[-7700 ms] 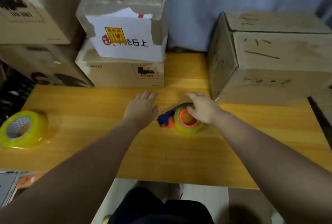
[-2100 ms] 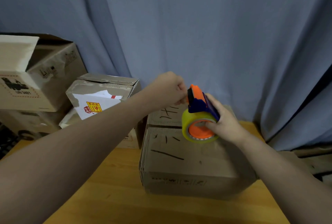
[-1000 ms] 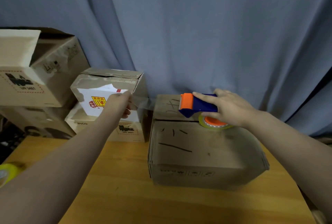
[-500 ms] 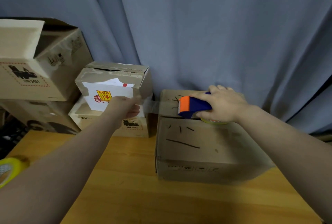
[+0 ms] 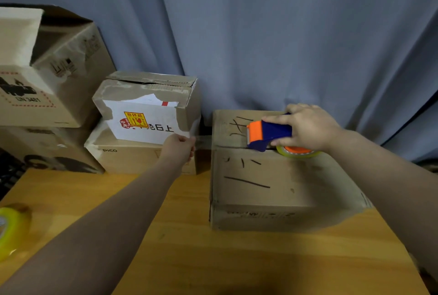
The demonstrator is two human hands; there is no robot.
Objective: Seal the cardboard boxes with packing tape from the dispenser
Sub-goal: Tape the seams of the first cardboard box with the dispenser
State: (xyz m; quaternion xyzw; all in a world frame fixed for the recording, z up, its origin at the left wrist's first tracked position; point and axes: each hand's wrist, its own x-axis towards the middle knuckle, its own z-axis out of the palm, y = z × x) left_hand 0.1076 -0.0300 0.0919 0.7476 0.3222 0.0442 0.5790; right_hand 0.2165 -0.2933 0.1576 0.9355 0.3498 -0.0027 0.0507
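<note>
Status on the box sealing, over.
Left hand pinches tape end, stretched past left edge of box. Right hand grips dispenser on its top seam. Stacked boxes close behind left hand.

**Two arms out, both gripping**

The left arm reaches straight forward. The left hand point(image 5: 178, 150) has its fingers curled and pinches the free end of a clear tape strip point(image 5: 203, 142). The right arm comes in from the right, and the right hand point(image 5: 308, 126) wraps over the dispenser point(image 5: 269, 134), index finger laid along its top.
</note>
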